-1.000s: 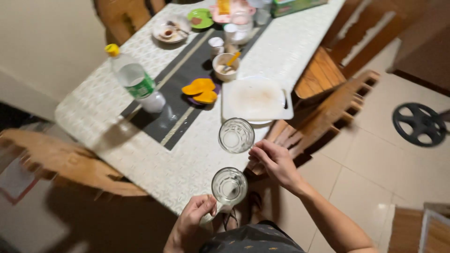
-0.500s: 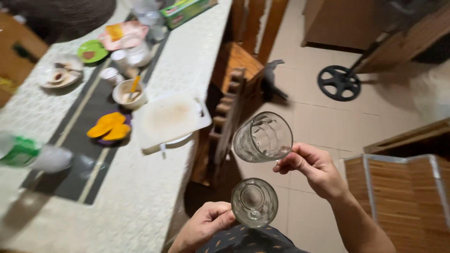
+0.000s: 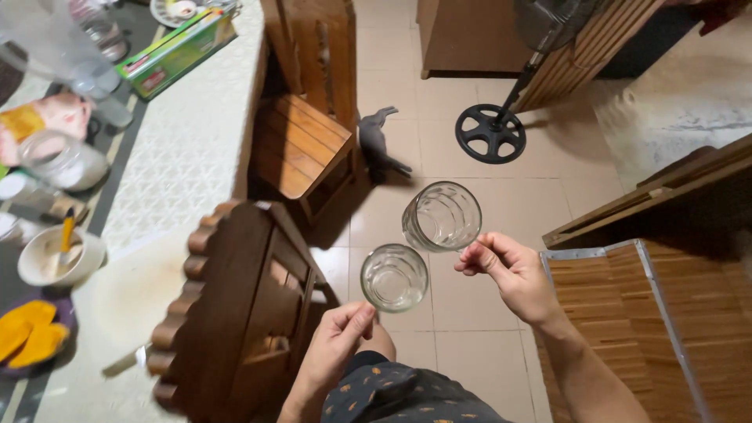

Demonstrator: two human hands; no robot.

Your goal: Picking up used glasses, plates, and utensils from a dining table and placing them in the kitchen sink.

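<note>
While we stand clear of the table, left to right:
Table [image 3: 196,149]: its edge runs just left of two wooden chairs [image 3: 243,313].
Bowl [image 3: 59,257]: orange-handled utensil inside.
Left hand [image 3: 337,345]: fingers pinch our lower glass [image 3: 394,277], empty.
Right hand [image 3: 509,274]: fingertips pinch our upper glass [image 3: 442,216], empty, rims nearly touching.
Floor [image 3: 462,305]: open tile beneath, fan base [image 3: 490,133] beyond.

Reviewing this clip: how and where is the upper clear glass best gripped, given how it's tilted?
By the base end, from the right: the upper glass lies tilted, mouth toward the camera, and the right hand already pinches there. The lower glass crowds its left side.
</note>
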